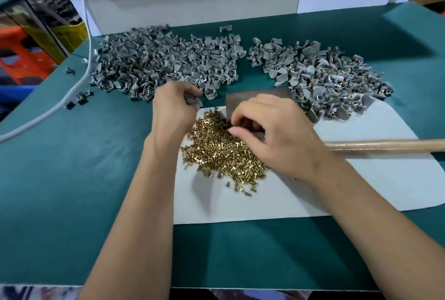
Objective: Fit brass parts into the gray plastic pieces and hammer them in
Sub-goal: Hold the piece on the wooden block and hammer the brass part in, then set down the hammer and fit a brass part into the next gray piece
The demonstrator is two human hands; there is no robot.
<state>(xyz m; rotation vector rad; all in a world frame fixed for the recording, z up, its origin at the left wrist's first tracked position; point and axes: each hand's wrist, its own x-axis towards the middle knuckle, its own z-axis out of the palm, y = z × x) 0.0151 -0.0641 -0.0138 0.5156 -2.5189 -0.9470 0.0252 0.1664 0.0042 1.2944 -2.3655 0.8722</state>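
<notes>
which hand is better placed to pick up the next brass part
The right hand. Its fingers are curled directly over the brass parts on the white sheet, while the left hand already holds a gray plastic piece at the edge of the gray pile.

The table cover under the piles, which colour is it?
The table cover is dark teal green, seen best in the head view.

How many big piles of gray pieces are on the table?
2. One gray pile lies at the back left, the other gray pile at the back right. A few loose pieces sit apart near the left edge.
</notes>
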